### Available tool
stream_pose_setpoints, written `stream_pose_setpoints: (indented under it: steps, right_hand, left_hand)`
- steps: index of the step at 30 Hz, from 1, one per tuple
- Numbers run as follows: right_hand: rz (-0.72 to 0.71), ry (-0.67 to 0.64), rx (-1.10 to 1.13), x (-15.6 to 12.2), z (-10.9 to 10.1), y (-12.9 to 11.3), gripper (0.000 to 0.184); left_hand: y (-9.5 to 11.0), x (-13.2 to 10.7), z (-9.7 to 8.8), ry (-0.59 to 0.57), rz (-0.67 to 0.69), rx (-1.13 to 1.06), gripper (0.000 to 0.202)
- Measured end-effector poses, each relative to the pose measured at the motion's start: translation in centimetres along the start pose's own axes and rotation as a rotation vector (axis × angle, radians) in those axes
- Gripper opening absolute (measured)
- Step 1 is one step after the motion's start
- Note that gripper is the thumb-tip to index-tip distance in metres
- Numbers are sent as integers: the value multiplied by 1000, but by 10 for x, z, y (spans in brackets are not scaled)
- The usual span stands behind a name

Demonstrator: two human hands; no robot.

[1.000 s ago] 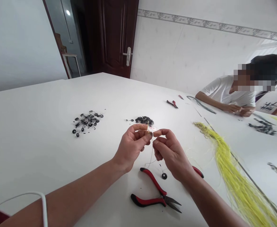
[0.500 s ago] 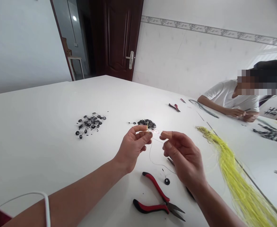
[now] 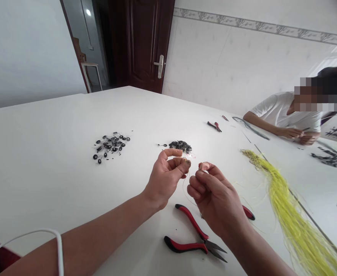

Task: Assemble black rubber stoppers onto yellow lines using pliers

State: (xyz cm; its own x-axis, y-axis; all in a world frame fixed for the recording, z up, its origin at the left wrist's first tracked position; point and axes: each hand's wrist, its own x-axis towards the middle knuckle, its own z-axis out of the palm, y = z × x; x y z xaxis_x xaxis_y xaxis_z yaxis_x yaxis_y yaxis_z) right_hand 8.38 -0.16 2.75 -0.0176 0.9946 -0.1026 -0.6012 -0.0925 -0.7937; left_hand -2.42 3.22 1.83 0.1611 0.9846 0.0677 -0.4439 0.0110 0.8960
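Right hand newly pinched, contents unclear, left hand grasping thin, curved yellow strand

The pliers have metal tips and smooth, plastic-looking grips. Beyond them are a smooth-looking thread and a glossy door with a metal handle; right of them, fibrous strands; beneath, a smooth tabletop.

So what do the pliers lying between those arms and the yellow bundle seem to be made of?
Pliers: probably steel, going by the dull grey bare metal; their smooth, thick grips look like plastic or rubber. Yellow bundle: fine, loose strands, perhaps synthetic thread, though the fibre is unclear.
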Motion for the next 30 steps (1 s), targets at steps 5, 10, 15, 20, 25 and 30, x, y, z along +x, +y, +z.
stream_pose_setpoints:
  steps: [5, 10, 15, 20, 25, 30]
  right_hand:
    - [-8, 30, -44, -1, 2, -2, 15]
    - [4, 43, -76, 0, 3, -2, 14]
    - [6, 39, -108, 0, 3, 0, 12]
    - [21, 37, -146, 0, 4, 0, 12]
    - [-67, 40, -145, 1, 0, -4, 12]
    - [-135, 114, -160, 14, -12, -4, 12]
  left_hand:
    - [0, 0, 1, 10, 12, -10, 26]
    - [-1, 0, 0, 10, 12, 1, 24]
    - [0, -1, 0, 9, 20, 15, 23]
    - [1, -2, 1, 24, 10, 26, 22]
    - [5, 0, 0, 45, -42, 22, 23]
    - [6, 2, -3, 63, -147, -11, 22]
